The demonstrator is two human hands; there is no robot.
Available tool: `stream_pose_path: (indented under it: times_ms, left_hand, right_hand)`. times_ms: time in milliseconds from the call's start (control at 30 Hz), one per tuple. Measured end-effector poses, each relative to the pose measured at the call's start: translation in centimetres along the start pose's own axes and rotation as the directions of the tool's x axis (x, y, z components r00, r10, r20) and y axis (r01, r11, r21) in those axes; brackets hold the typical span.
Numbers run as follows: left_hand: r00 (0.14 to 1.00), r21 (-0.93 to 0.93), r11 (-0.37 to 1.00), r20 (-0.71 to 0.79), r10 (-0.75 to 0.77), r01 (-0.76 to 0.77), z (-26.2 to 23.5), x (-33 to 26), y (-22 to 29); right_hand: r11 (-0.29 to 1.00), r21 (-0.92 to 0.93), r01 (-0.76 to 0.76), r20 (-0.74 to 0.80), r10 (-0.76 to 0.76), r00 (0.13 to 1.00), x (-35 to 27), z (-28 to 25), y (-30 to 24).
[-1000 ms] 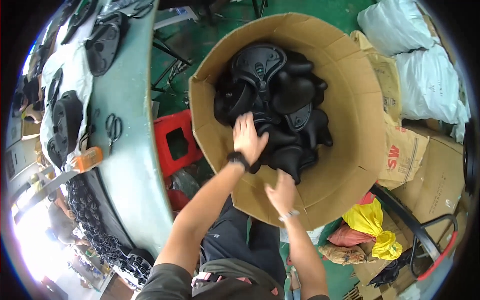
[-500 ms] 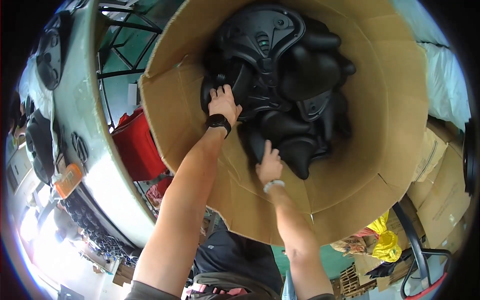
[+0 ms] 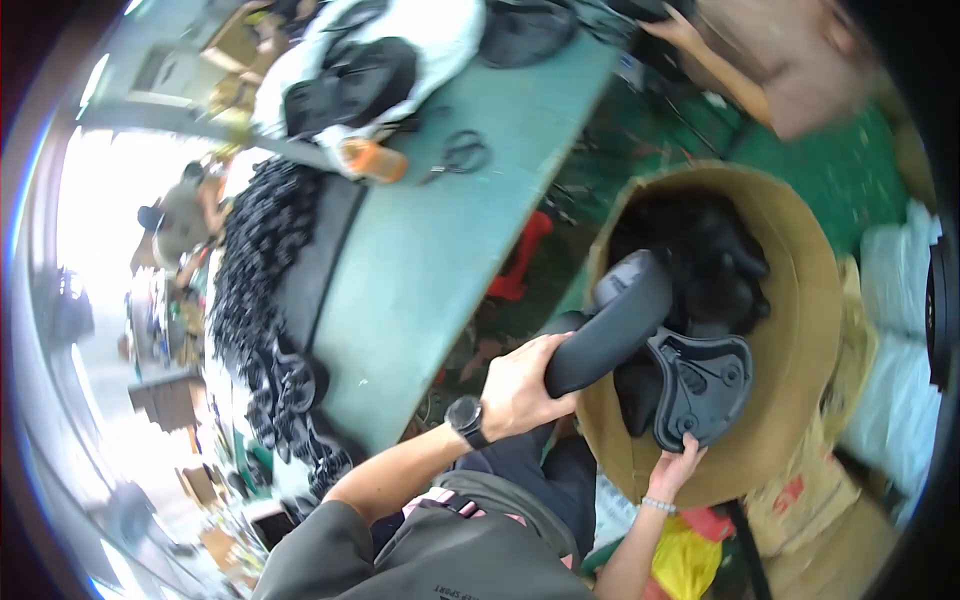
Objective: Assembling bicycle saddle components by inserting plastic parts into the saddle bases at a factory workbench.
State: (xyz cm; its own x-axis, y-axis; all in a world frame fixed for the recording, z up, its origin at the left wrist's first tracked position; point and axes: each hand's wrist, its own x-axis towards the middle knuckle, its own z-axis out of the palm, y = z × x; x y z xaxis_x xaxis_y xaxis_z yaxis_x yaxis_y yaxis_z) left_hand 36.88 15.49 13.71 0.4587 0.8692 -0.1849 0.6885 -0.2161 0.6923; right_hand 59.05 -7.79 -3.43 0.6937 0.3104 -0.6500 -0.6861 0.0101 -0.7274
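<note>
My left hand [image 3: 525, 385] is closed on a thick black curved padded piece [image 3: 615, 335], lifted at the near left rim of a large round cardboard box [image 3: 815, 400]. By its lower edge, my right hand [image 3: 678, 468] grips a black moulded shell [image 3: 712, 385] with a raised rim and round fittings, tilted inside the box's near side. More smooth black moulded pieces [image 3: 730, 280] lie heaped deeper in the box. Its far left part is dark, so single pieces there cannot be told apart.
Left of the box stands a long green table [image 3: 440, 250] with scissors [image 3: 465, 152], an orange bottle [image 3: 375, 160] and a heap of small black parts [image 3: 265, 240]. At the far right, a co-worker's arm [image 3: 735, 85] reaches toward the table. White sacks [image 3: 890, 340] flank the box.
Both hands have risen from the heap. The left now holds the padded piece, the right the moulded shell. My view has swung left, bringing the table in and shifting the box rightward.
</note>
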Motion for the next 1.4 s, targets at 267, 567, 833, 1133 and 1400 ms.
stream_pose_path:
  times_ms: [267,567,833,1133,1400]
  left_hand:
    - [0.763,0.434,0.735,-0.624,-0.172,0.521,-10.3,-16.4,-11.5]
    - [0.493,0.333,0.381,-0.725,-0.481,0.862,-3.5,-24.2,-26.8]
    - [0.643,0.395,0.54,-0.647,-0.41,0.743,-0.8,-18.0,-26.4]
    - [0.942,0.162,0.944,-0.13,0.309,-0.288,6.8,11.4,-10.5]
    - [0.854,0.293,0.89,-0.49,-0.175,0.35,-10.1,15.1,-30.4]
  right_hand:
    - [0.936,-0.338,-0.102,0.529,0.278,0.801,-6.1,19.1,4.1]
    - [0.734,-0.493,0.467,0.823,0.22,0.523,-11.5,34.8,18.9]
    - [0.656,-0.633,0.41,0.557,0.019,0.83,4.4,22.1,9.7]
    - [0.59,-0.801,0.103,0.013,-0.155,0.988,29.8,12.1,4.2]
    - [0.735,-0.673,0.075,-0.078,-0.172,0.982,40.0,25.6,9.6]
